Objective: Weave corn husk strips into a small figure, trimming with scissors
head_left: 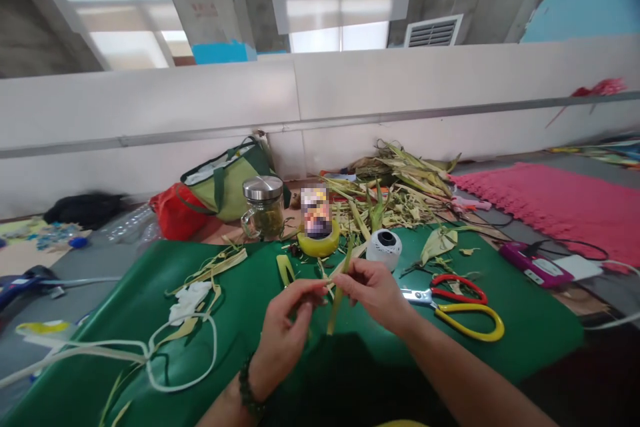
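Note:
My left hand (pixel 289 323) and my right hand (pixel 376 290) meet above a green mat (pixel 150 293), both pinched on a thin green-yellow leaf strip (pixel 336 303) that hangs down between them. The fingers of each hand are closed on the strip. A white spool of thread (pixel 384 248) stands just beyond my right hand. Scissors with yellow handles (pixel 463 315) and a red-handled pair (pixel 457 285) lie to the right of that hand. A beaded bracelet sits on my left wrist.
A heap of dried leaves (pixel 400 187) lies at the back. A lidded glass jar (pixel 263 207), a roll of yellow tape (pixel 319 243), a green bag (pixel 227 180), a pink mat (pixel 555 200), a pink phone (pixel 535 265) and white cord (pixel 165 357) surround the mat.

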`<act>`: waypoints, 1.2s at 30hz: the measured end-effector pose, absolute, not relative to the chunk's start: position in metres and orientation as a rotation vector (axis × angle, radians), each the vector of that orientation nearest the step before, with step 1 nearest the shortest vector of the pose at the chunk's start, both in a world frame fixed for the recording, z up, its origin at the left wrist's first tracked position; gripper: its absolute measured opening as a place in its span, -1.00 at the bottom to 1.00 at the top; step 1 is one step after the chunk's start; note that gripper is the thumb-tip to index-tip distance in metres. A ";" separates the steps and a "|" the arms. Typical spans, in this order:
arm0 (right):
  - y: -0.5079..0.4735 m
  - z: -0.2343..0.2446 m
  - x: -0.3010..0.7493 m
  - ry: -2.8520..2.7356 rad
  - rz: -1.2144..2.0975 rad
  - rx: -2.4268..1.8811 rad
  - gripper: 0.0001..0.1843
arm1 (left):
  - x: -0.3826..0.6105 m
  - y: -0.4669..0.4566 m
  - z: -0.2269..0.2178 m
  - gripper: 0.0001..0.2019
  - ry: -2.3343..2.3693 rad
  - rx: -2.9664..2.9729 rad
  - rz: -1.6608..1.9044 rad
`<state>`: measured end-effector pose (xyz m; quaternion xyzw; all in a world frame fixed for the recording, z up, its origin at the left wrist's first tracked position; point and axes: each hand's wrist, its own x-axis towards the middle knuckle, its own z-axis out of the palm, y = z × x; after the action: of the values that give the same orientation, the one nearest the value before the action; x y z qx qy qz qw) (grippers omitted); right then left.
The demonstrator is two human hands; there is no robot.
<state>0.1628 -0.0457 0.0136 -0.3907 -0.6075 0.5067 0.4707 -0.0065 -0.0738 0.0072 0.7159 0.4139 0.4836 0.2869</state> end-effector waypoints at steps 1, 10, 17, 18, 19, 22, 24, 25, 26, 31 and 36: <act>-0.046 0.013 0.164 -1.511 1.211 -0.987 -0.60 | -0.004 -0.073 0.008 -0.79 1.098 1.694 1.205; -0.046 0.007 0.165 -1.408 1.442 -0.943 -0.69 | 0.007 -0.069 0.006 -0.57 1.088 1.295 0.878; -0.043 0.007 0.172 -1.379 1.414 -0.944 -0.63 | 0.011 -0.072 0.001 -0.61 1.197 1.466 0.920; -0.044 0.007 0.171 -1.385 1.387 -0.950 -0.64 | 0.012 -0.072 0.000 -0.65 1.205 1.484 0.912; -0.044 0.006 0.171 -1.389 1.366 -0.950 -0.65 | 0.012 -0.073 0.000 -0.69 1.214 1.501 0.902; -0.044 0.002 0.169 -1.349 1.361 -0.945 -0.76 | 0.014 -0.075 0.000 -0.80 1.231 1.553 0.883; -0.043 0.000 0.167 -1.279 1.371 -0.948 -0.82 | 0.015 -0.077 0.001 -0.85 1.222 1.573 0.879; -0.042 -0.002 0.167 -1.242 1.370 -0.946 -0.82 | 0.015 -0.078 0.002 -0.87 1.213 1.574 0.876; -0.041 -0.002 0.167 -1.208 1.363 -0.941 -0.79 | 0.014 -0.079 0.002 -0.89 1.198 1.566 0.871; -0.034 -0.007 0.169 -1.108 1.336 -0.950 -0.67 | 0.014 -0.085 0.004 -0.92 1.110 1.481 0.822; -0.028 -0.018 0.173 -1.188 1.211 -1.055 -0.63 | 0.017 -0.092 0.003 -0.82 1.015 1.296 0.850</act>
<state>0.1728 -0.0284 -0.0184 -0.4440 -0.4999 0.5096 0.5415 0.0171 -0.0924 0.0033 0.5591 0.4381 0.3667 0.6008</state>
